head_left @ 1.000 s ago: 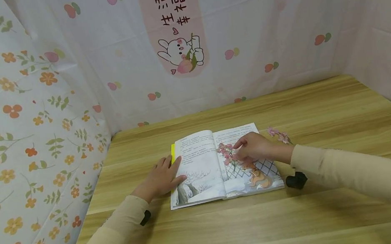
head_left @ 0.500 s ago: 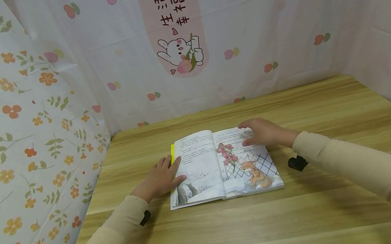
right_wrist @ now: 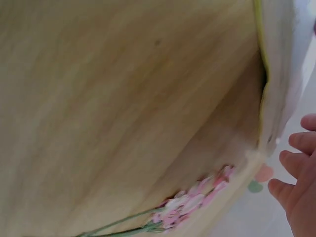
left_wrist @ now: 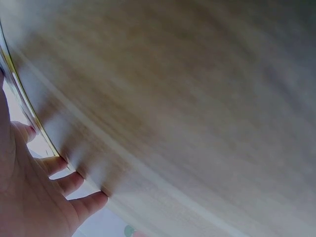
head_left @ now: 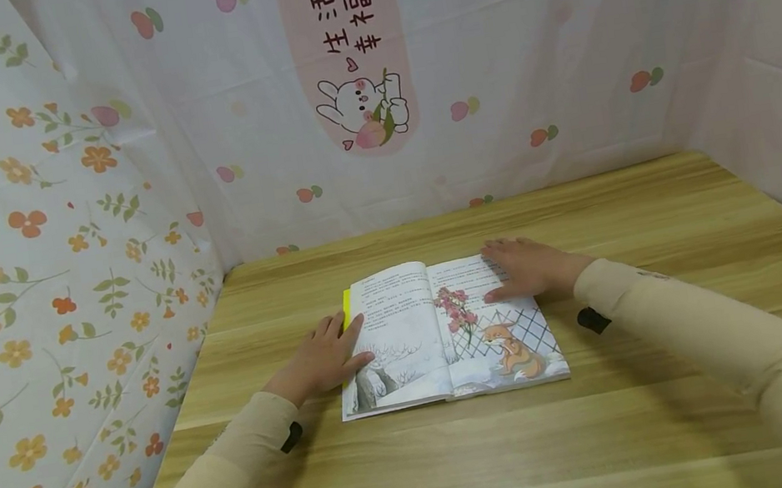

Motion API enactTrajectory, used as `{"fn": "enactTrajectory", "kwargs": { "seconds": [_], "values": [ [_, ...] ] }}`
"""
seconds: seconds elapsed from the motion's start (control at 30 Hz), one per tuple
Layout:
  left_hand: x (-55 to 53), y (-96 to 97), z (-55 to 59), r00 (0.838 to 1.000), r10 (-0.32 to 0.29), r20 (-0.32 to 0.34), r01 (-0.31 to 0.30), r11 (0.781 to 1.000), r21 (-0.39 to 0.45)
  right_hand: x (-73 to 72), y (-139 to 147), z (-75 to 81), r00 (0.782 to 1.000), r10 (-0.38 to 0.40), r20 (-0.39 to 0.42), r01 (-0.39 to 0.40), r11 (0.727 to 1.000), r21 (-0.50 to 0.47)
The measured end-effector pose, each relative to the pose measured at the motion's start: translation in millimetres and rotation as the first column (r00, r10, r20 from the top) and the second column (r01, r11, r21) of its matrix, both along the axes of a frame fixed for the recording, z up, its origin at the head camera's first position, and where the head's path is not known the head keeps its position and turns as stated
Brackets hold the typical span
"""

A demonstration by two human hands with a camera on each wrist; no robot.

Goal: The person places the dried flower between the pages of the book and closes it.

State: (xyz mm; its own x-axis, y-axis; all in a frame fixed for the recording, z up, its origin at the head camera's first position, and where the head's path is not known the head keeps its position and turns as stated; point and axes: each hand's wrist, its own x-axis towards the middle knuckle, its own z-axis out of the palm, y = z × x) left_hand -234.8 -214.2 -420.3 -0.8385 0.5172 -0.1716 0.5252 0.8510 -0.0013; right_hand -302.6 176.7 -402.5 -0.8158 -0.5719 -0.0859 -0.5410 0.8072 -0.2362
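An open picture book (head_left: 411, 376) lies on the table, with a sprig of pink flowers (head_left: 455, 306) on its right page close to the fold. My left hand (head_left: 318, 356) rests at the book's left edge, thumb on the page and the other fingertips touching the table. At the upper right edge of the right page is my right hand (head_left: 527, 267), its fingers straight and spread; contact with the paper is unclear. A second pink flower sprig (right_wrist: 192, 205) lies on the wooden surface beside the book in the right wrist view. In the head view my right arm mostly hides it.
The wooden table (head_left: 424, 467) extends around the book on every side. A printed cloth (head_left: 521, 47) hangs behind the table's far edge, and a floral cloth (head_left: 26, 290) hangs at the left. A yellow edge (head_left: 347, 304) shows from under the book's left side.
My right hand has left the sprig on the page and moved up and right to the page's outer edge, its fingers straightening. The sprig and my left hand stay in place.
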Motion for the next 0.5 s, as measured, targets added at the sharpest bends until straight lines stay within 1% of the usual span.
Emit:
{"fn": "enactTrajectory", "kwargs": {
  "seconds": [0.07, 0.17, 0.33, 0.5],
  "values": [
    [0.2, 0.4, 0.5, 1.0, 0.0, 0.001, 0.0, 1.0, 0.007, -2.6, 2, -2.0, 1.0, -0.006, 0.001, 0.006, 0.999, 0.052],
    [0.8, 1.0, 1.3, 1.0, 0.002, 0.001, -0.002, 1.0, 0.005, -5.7, 5, -5.7, 1.0, -0.021, 0.008, 0.02, 0.996, 0.092],
    [2.1, 1.7, 2.8, 1.0, -0.003, -0.006, 0.003, 1.0, 0.005, -9.0, 9, -10.2, 0.999, -0.031, 0.018, 0.029, 0.995, 0.092],
    [2.5, 2.3, 3.7, 1.0, -0.005, -0.005, 0.005, 1.0, 0.007, -12.0, 10, -13.0, 0.999, -0.034, 0.003, 0.034, 0.993, 0.11]
  ]
}}
